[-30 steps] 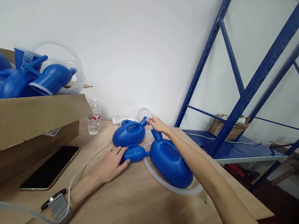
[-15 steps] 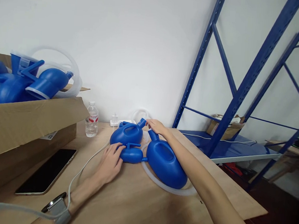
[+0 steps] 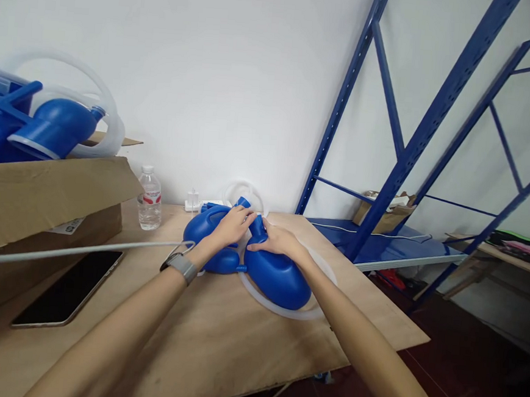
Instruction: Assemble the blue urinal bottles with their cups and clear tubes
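Note:
Two blue plastic urinal bottles lie on the wooden table, their necks pointing toward the wall. My right hand [image 3: 277, 239] is closed around the neck of the right urinal bottle [image 3: 281, 282], thumb on the near side. Reaching across the left urinal bottle [image 3: 201, 224], my left hand [image 3: 238, 224] has its fingers stretched out, the tips beside the right bottle's neck. Whether those tips touch the neck is unclear. A smaller blue plastic receptacle [image 3: 223, 261] with a narrow spout lies in front, partly behind my left wrist. Clear tubing [image 3: 279, 310] curves around the right bottle.
At left stands an open cardboard box [image 3: 55, 185] holding more blue bottles and tubing. A phone [image 3: 68, 287], a water bottle [image 3: 150, 198] and a power strip [image 3: 186, 205] are on the table. A white cable [image 3: 82, 248] crosses above the phone. Blue metal shelving [image 3: 403, 160] rises at right.
My left hand has left the small blue receptacle and moved up and right toward the bottle necks. My right hand has come down onto the right bottle's neck. The view has shifted right.

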Motion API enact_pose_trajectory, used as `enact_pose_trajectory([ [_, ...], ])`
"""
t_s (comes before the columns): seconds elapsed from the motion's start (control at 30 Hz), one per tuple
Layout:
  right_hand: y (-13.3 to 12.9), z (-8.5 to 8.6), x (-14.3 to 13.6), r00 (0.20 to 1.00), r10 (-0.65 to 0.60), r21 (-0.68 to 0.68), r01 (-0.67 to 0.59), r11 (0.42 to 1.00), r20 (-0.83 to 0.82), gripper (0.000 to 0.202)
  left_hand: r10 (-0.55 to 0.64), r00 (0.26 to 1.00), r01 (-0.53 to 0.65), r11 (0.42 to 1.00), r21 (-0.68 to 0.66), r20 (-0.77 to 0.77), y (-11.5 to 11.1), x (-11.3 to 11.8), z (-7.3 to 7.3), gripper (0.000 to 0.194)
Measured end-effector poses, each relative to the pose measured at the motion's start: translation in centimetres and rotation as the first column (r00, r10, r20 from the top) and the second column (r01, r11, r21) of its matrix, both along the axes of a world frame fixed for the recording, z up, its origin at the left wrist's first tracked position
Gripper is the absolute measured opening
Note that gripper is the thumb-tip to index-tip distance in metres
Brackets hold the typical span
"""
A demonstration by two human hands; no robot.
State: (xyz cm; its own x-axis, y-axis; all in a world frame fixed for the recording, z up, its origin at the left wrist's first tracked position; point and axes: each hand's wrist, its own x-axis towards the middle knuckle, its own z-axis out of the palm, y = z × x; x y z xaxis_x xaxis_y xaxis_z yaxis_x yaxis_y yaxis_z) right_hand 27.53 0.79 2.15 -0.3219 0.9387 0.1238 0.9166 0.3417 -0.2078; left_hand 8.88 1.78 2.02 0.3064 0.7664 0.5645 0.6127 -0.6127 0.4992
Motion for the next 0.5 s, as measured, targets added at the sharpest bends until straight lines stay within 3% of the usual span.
enact_pose_trajectory([
  [0.2, 0.1, 0.6, 0.2, 0.992, 0.107, -0.002, -0.108, 0.994, -0.062, 0.106, 0.035, 0.999, -0.030, 0.991, -0.129, 0.036, 3.2, 0.4, 1.0, 0.042],
  [0.5, -0.5, 0.7, -0.2, 0.974, 0.206, -0.010, -0.208, 0.978, -0.094, 0.104, -0.009, 0.984, 0.074, 0.931, -0.358, 0.179, 3.9, 0.3, 0.4, 0.042],
])
